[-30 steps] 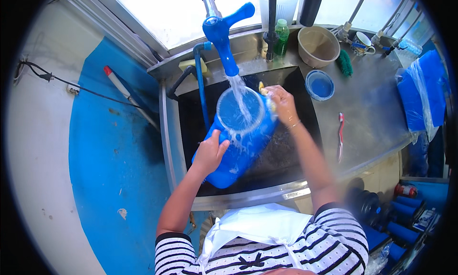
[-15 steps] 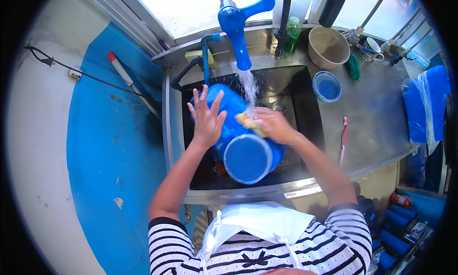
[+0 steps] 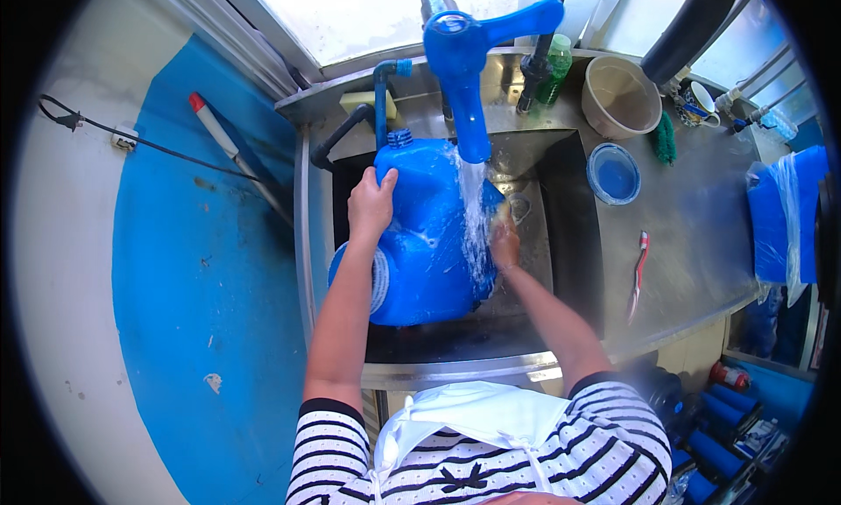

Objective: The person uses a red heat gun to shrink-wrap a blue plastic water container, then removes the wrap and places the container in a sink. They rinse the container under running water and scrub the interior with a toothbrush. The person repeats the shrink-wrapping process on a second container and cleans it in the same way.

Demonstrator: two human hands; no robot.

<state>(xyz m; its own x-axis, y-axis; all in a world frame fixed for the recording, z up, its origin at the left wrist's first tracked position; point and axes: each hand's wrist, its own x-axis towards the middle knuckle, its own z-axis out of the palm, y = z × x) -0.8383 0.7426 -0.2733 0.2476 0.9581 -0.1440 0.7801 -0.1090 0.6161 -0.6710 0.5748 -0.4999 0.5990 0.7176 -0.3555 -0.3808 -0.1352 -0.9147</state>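
Observation:
A blue plastic water jug (image 3: 429, 268) lies in the dark sink basin (image 3: 574, 268), its small threaded neck towards the back and its wide round cap at the left. My left hand (image 3: 371, 205) grips the jug's upper left part just below the neck. Water runs from the blue-handled faucet (image 3: 473, 111) onto the jug's right part and streams down it. At the jug's right side, my right hand (image 3: 505, 240) is closed on a yellow sponge (image 3: 502, 213); the sponge is mostly hidden and the fingers show only in part.
On the steel counter right of the basin are a blue round lid (image 3: 615, 174), a beige bowl (image 3: 620, 98), a green brush (image 3: 664, 140), a mug (image 3: 698, 104) and a red-and-white toothbrush (image 3: 639, 273). A green bottle (image 3: 554, 70) stands behind the sink. Blue pipes rise at the left.
The jug has turned, so its wide cap moved from the front to the left. My left hand went from lying spread on it to gripping it; my right hand moved to its right side.

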